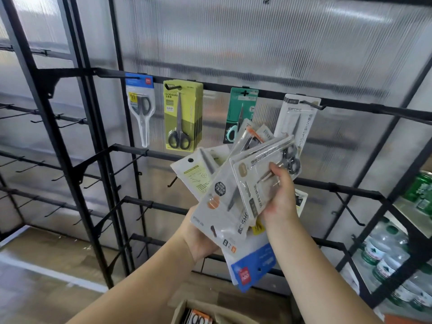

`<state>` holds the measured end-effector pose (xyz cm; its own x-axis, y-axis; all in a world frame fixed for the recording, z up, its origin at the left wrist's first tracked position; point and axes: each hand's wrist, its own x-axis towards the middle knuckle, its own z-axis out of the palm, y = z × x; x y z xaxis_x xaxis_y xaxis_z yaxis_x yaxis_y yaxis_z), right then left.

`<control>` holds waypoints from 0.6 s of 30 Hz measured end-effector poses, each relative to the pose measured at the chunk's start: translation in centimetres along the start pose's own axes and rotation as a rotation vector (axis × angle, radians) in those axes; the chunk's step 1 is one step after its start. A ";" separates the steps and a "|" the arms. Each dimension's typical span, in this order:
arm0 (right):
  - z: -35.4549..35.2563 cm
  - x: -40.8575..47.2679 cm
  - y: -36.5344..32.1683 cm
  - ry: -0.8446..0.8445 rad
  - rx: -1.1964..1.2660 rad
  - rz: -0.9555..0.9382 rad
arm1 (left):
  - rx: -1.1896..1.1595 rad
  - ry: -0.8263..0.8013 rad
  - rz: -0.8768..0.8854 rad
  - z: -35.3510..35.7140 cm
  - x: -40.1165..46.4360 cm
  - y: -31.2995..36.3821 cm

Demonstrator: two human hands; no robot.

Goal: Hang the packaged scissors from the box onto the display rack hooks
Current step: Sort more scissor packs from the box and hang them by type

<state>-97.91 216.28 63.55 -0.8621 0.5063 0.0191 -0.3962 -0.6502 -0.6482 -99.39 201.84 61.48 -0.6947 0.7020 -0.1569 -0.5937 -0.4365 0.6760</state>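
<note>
a: head view. what could you read?
b: "scissors" and "grip" on the yellow pack point(182, 115) hanging tips-up on the rack point(233, 86); the blue pack point(140, 106) hung tips-down.
a: and the hands?
b: left hand point(201, 242) gripped a fanned stack of packs point(224, 197) from beneath, long axes slanting up-right. right hand point(279, 195) pinched the top pack point(264, 174). box point(187, 311) sat below.

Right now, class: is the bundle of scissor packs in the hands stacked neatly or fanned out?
Fanned out. The scissor packs splay at different angles between the left hand and right hand.
</note>
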 end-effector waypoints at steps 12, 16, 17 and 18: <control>-0.4 0.9 0.6 0.081 -0.015 0.037 | 0.277 0.112 -0.008 -1.6 2.0 0.8; -1.0 1.6 -1.0 -0.019 -0.106 -0.002 | 0.328 -0.005 -0.082 -3.1 1.8 3.0; -1.1 1.7 -1.5 -0.035 -0.141 -0.011 | 0.346 -0.006 -0.097 -4.0 2.0 3.7; -1.3 1.9 -2.0 -0.052 -0.188 -0.017 | 0.371 -0.017 -0.114 -4.8 2.3 4.3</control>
<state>-98.30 219.29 63.87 -0.8728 0.4835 0.0674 -0.3492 -0.5220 -0.7781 -105.54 198.86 60.57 -0.6242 0.7447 -0.2362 -0.4772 -0.1241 0.8700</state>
